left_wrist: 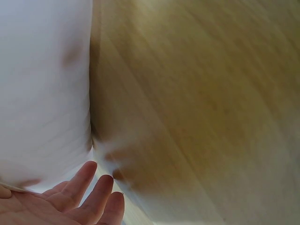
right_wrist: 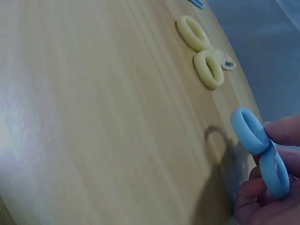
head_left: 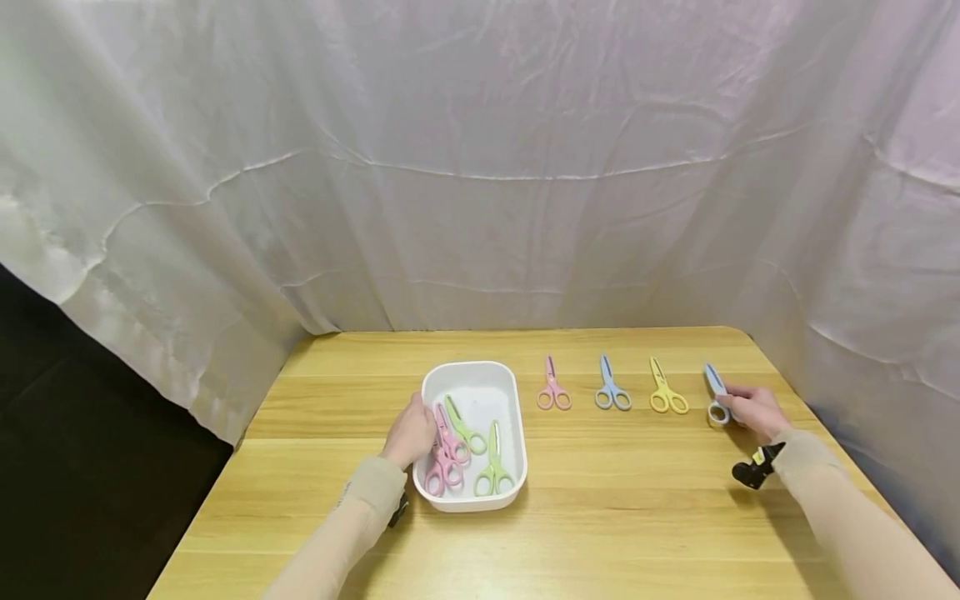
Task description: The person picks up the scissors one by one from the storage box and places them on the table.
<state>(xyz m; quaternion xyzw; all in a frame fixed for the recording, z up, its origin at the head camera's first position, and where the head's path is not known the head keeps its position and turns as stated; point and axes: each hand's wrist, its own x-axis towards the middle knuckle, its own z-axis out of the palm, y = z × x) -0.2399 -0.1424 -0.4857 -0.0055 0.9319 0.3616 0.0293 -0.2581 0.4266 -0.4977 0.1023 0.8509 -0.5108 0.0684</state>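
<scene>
My right hand pinches a pair of blue scissors near the pivot, between thumb and fingers, at the table's right side. In the right wrist view its handle loops stand above the tabletop and cast a shadow. My left hand holds the left wall of a white plastic box, thumb at the rim and fingers along the outside. Inside the box lie two pairs of pink scissors, partly overlapping, and two green ones, one farther back and one at the front.
Right of the box, a row lies along the back of the wooden table: pink scissors, blue scissors and yellow scissors. Their blades point away from me. A grey-white curtain hangs behind and beside the table.
</scene>
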